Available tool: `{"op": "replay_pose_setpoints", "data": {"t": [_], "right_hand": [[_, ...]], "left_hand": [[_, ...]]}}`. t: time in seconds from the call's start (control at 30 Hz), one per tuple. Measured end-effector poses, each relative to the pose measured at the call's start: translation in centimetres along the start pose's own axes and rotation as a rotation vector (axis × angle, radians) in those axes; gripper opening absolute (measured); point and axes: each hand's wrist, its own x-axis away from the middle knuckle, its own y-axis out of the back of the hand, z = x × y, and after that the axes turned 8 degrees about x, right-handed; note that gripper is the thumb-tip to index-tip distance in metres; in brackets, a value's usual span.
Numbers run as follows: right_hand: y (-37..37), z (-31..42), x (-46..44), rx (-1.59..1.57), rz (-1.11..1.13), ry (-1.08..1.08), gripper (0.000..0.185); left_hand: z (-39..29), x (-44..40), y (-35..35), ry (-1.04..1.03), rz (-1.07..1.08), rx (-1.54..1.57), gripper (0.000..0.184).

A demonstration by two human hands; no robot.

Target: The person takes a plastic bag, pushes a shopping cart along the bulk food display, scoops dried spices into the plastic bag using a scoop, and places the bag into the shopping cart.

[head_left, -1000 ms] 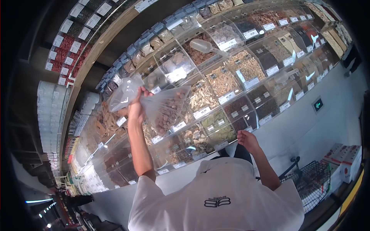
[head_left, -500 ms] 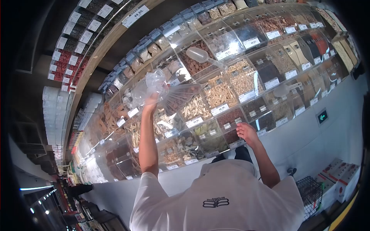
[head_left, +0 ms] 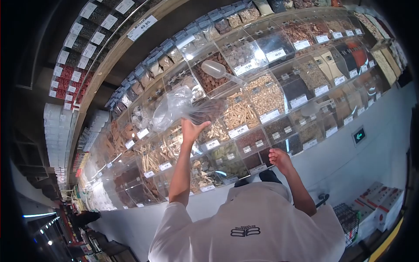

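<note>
My left hand (head_left: 192, 129) grips a clear plastic bag (head_left: 173, 107) above the dry-goods bins, with the thumb out to the right and the fingers partly hidden by the film. The bag is bunched near its middle and fans out to the right; I cannot tell whether anything lies inside. My right hand (head_left: 280, 160) hovers at the front edge of the bins, by a dark-filled compartment (head_left: 289, 145). Its fingers are half curled and slightly apart, with nothing visible in them. Under the bag are bins of pale dried slices (head_left: 216, 132) and yellowish strips (head_left: 240, 111).
A clear scoop (head_left: 214, 69) lies on the bin lids, and another scoop (head_left: 310, 109) rests farther right. Packaged goods (head_left: 166, 61) line the back ledge. Stacked clear tubs (head_left: 56, 135) stand at left. A wire basket (head_left: 347, 220) and white boxes (head_left: 384, 205) are at lower right.
My left hand has moved right and nearer to me, with its thumb now spread, and the bag has opened out more. My right hand stays near the front edge, its fingers slightly more curled.
</note>
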Motion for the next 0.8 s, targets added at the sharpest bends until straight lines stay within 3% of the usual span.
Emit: {"op": "replay_pose_setpoints", "data": {"t": [0.17,0.27,0.3,0.33,0.4,0.47,0.6,0.63,0.73,0.8], "right_hand": [[0.0,-0.2,-0.5,0.071,0.035,-0.027,0.018],[-0.2,0.4,-0.6,0.074,0.045,-0.013,0.018],[-0.4,0.6,-0.8,0.070,0.054,-0.005,0.018],[-0.6,0.8,-0.9,0.068,0.045,0.001,0.018],[-0.8,1.1,-0.9,0.057,0.028,0.012,0.018],[-0.5,0.7,-1.5,0.049,0.029,0.002,0.018],[-1.3,0.6,-2.8,0.047,0.083,-0.021,0.017],[-1.7,0.8,-2.9,0.053,0.103,-0.023,0.017],[-2.9,1.1,-2.9,0.042,0.143,-0.016,0.017],[-3.5,1.2,-3.1,0.032,0.160,-0.009,0.017]], "left_hand": [[2.5,-2.3,-2.4,0.239,-0.034,0.203,0.052],[1.6,-3.0,-0.6,0.270,-0.167,0.595,0.041],[2.4,-3.2,0.3,0.463,-0.226,0.689,0.034],[2.7,-3.3,1.2,0.528,-0.349,0.844,0.036],[-2.2,-3.1,5.5,0.610,-0.266,1.292,0.039],[-5.2,-2.9,8.3,0.577,-0.263,1.462,0.039],[-3.8,-3.2,9.4,0.719,-0.438,1.476,0.041],[-4.1,-2.8,9.8,0.682,-0.311,1.526,0.045],[-8.1,-2.0,10.1,0.441,-0.342,1.379,0.043],[-6.6,-1.4,10.0,0.421,-0.327,1.385,0.037]]}}
